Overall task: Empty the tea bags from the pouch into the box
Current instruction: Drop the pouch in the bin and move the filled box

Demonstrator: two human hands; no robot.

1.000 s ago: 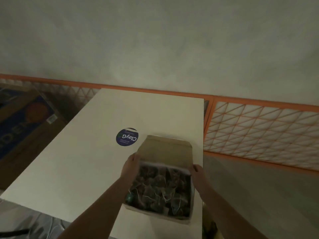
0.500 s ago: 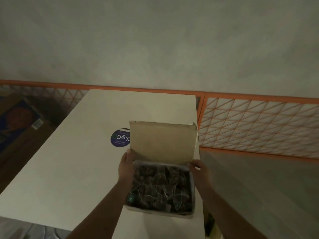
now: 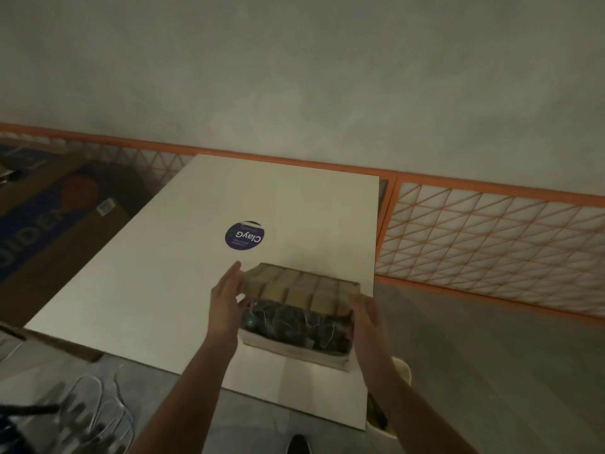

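While its lid is tilted partway over the opening, the cardboard tea box is flanked by both hands near the table's front-right corner. L hand is laid flat, fingers straight, against the left wall; R hand is pressed to the right wall, grip not discernible. Dark tea bags w/ white strings are seen inside.

one box, two hands, one table
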